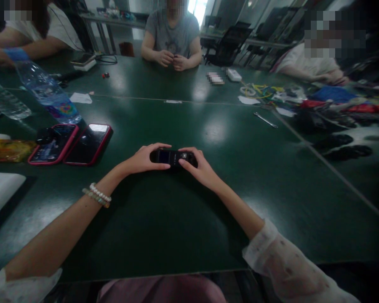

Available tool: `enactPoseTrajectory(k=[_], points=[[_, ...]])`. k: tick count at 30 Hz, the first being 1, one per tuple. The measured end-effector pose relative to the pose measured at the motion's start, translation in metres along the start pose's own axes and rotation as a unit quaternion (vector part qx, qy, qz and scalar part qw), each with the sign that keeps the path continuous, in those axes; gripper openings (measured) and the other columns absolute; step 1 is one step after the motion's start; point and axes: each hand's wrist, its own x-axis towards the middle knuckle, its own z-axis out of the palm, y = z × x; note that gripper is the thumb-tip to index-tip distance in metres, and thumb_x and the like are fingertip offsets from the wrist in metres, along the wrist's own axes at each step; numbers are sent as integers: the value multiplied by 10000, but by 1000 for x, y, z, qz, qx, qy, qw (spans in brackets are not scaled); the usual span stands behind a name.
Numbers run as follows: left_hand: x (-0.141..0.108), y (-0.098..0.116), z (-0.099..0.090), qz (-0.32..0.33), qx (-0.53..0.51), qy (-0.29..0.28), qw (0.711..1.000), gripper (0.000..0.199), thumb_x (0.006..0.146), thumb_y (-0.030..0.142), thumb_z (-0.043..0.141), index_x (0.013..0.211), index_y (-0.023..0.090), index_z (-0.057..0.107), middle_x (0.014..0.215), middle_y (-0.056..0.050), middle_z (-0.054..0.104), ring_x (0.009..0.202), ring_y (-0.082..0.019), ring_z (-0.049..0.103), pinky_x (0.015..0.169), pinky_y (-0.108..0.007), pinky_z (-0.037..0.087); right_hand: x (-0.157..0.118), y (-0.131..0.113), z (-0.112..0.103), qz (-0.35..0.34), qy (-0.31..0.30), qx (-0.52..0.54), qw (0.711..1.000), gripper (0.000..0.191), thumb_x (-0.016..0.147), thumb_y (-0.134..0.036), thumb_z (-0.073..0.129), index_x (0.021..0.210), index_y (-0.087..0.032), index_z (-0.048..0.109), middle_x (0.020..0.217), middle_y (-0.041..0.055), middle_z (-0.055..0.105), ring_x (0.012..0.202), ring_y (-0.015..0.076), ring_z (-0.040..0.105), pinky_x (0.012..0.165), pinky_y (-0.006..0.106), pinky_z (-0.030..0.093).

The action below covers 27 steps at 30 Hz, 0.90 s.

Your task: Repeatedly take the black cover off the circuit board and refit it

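Observation:
A small black handheld device [176, 158] with a little dark screen and a pale square mark lies lengthwise between my hands, low over the green tabletop. My left hand [143, 160] grips its left end, thumb along the near side and fingers along the far side. At the other end, my right hand [199, 166] holds it with the thumb resting on its upper face near the pale mark. What the device exactly is cannot be made out. Left of my hands are a phone in a red case [90, 145] and a second red-cased phone [55, 145].
Water bottles [46, 86] stand at the left, near a yellow packet [9, 149] and a white object [1, 189]. A wrench [265, 120] lies right of centre. Cables [262, 90] and cloth items [337, 94] are heaped at right. Several people sit around the table [164, 235].

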Motion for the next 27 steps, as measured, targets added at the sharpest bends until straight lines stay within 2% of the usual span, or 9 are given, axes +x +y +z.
enactPoseTrajectory(k=[3,5,8,10,14,18,20,23,27], points=[[1,-1,1,-10,1,0,1000,708,788,573,738,1409,333,494,1404,-84,543,1266,-359,525,1005,-555,449,-1,0,1,-45,13,-9,999,477,854,-475,713,1264,-308,536,1276,69,567,1194,296,498,1002,496,457],[1,-3,1,-18,6,-5,1000,715,781,578,743,1407,333,497,1397,-88,547,1267,-368,521,999,-567,449,-1,0,1,-73,21,-22,997,538,807,-402,777,1271,-307,522,1285,66,567,1193,297,498,1009,493,454],[2,-5,0,-18,8,-12,1000,756,759,557,769,1423,343,480,1415,-93,534,1275,-377,518,1000,-574,444,-1,3,2,-92,35,-46,994,478,823,-260,753,1245,-290,529,1256,67,591,1172,289,509,1004,488,450],[3,-7,0,-8,7,-12,1000,791,740,527,792,1436,342,466,1434,-95,524,1286,-381,514,1010,-575,436,0,6,3,-96,41,-53,993,457,826,-224,741,1230,-278,535,1239,71,604,1150,284,526,990,483,456],[3,-10,2,34,7,2,999,762,731,464,814,1407,304,501,1372,-93,588,1278,-362,535,1057,-568,400,-1,8,5,-86,48,-32,995,463,808,-278,765,1213,-275,539,1209,75,617,1126,284,568,974,480,469],[4,-12,4,51,5,25,998,670,757,456,799,1344,251,548,1273,-99,650,1199,-330,592,1037,-542,425,0,6,3,-66,63,26,996,478,791,-373,781,1194,-279,543,1152,63,628,1073,270,609,945,457,490],[5,-13,4,46,11,27,998,622,784,462,775,1320,230,561,1257,-101,654,1164,-315,609,1011,-526,447,2,6,0,-51,91,64,993,483,792,-434,773,1187,-278,542,1115,52,636,1026,253,624,918,436,504],[5,-12,3,34,30,20,999,558,821,469,742,1290,215,575,1270,-103,643,1162,-304,604,1004,-510,448,6,13,-8,-21,171,97,980,487,805,-506,740,1181,-270,538,1097,47,636,1020,242,627,908,414,512],[4,-9,1,23,55,16,998,554,829,506,726,1271,206,581,1271,-108,633,1168,-307,591,1016,-507,427,10,31,-20,20,269,51,962,530,774,-526,750,1164,-244,529,1084,62,635,1036,258,624,921,433,506]])
